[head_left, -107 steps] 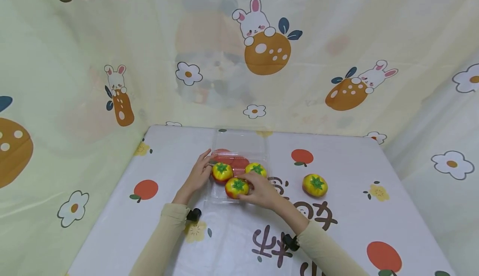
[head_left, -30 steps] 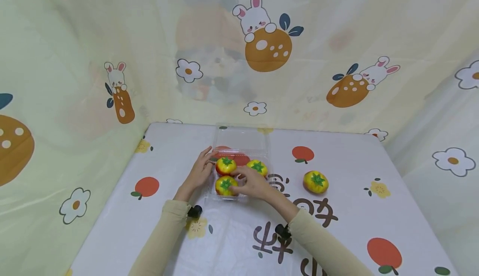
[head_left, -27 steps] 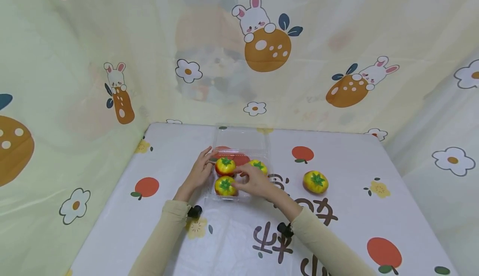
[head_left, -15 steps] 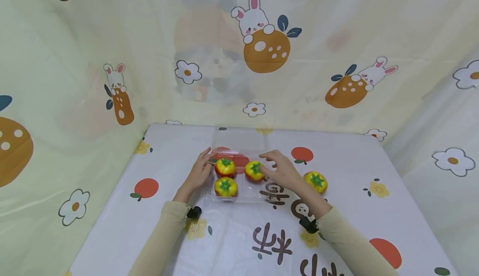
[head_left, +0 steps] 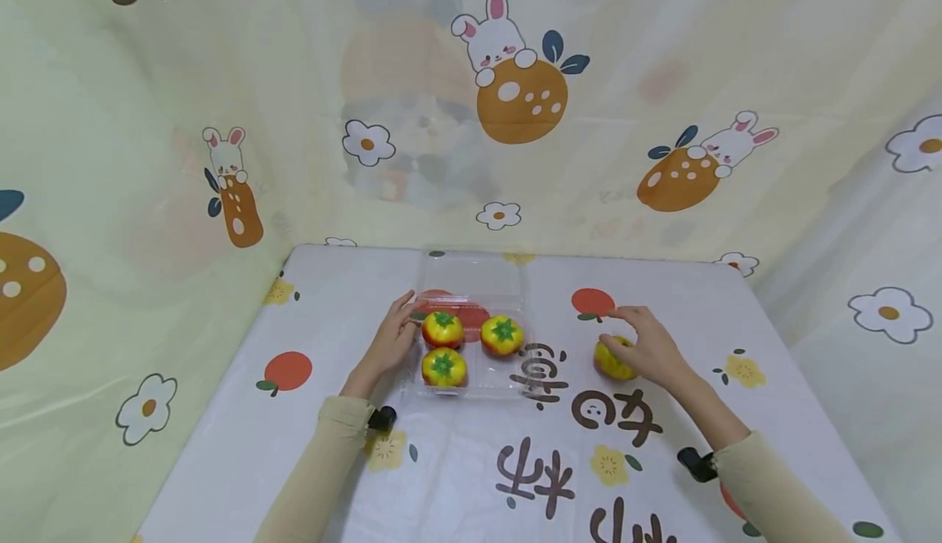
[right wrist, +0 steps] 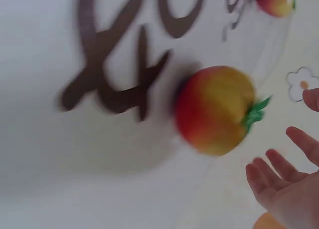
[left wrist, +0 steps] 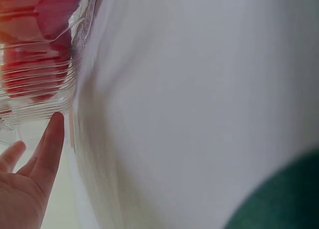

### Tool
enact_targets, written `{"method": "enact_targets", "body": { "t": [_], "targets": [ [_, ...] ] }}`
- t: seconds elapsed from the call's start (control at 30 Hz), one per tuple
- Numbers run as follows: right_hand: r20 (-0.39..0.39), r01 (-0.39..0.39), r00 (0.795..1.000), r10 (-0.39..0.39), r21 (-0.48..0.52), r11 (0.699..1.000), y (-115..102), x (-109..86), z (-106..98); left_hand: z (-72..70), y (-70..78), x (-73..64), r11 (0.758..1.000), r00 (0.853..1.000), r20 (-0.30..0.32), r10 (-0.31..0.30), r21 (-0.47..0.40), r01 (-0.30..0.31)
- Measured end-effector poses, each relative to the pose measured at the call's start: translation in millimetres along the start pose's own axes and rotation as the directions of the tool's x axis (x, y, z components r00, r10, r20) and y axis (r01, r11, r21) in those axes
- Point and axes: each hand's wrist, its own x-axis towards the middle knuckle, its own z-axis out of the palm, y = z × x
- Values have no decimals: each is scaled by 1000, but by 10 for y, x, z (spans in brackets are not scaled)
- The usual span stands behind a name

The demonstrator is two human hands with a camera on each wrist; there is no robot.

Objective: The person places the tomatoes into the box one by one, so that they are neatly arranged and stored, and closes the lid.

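A clear plastic clamshell box (head_left: 489, 378) lies with its lid (head_left: 471, 275) folded back. Inside are three yellow-red toy fruits with green leafy tops: back left (head_left: 442, 329), front left (head_left: 444, 368) and right (head_left: 502, 336). My left hand (head_left: 390, 340) stays at the box's left side with fingers extended, a fingertip right at its ridged wall (left wrist: 37, 108). Right of the box, my right hand (head_left: 653, 352) reaches over a lone toy fruit (head_left: 610, 365), partly covering it. In the right wrist view, its spread fingers (right wrist: 279, 169) are apart from that fruit (right wrist: 214, 112).
Under everything is a white tablecloth (head_left: 243, 445) printed with fruit, flowers and dark lettering. Behind the table hangs a cream curtain (head_left: 309, 85) with rabbit pictures, and more curtain flanks both sides.
The right hand shifted the front fruit leftward in the box, let it go, passed the right-hand fruit and moved right to the lone one. The left hand stays at the box.
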Motion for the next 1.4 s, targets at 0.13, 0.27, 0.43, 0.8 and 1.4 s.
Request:
{"method": "enact_targets", "body": {
  "t": [0.13, 0.27, 0.43, 0.8, 1.4],
  "targets": [
    [49, -50, 997, 51, -25, 998, 133, -108, 17, -4, 3, -9, 1000, 1000, 3, -15, 0, 15],
    [76, -77, 994, 79, -33, 996, 185, -152, 67, -14, 3, -18, 1000, 1000, 2, -22, -3, 22],
    [78, -74, 994, 75, -16, 997, 200, -196, 102, -10, -6, -20, 1000, 1000, -9, 7, -21, -7],
    [59, -21, 998, 19, 47, 999, 237, -316, 115, 9, -30, -5, 999, 999, -22, 48, -2, -48],
    [28, -87, 996, 84, 91, 992, 336, -363, 177, 9, -54, 13, 999, 999, -11, 46, -7, -46]
  ]
}}
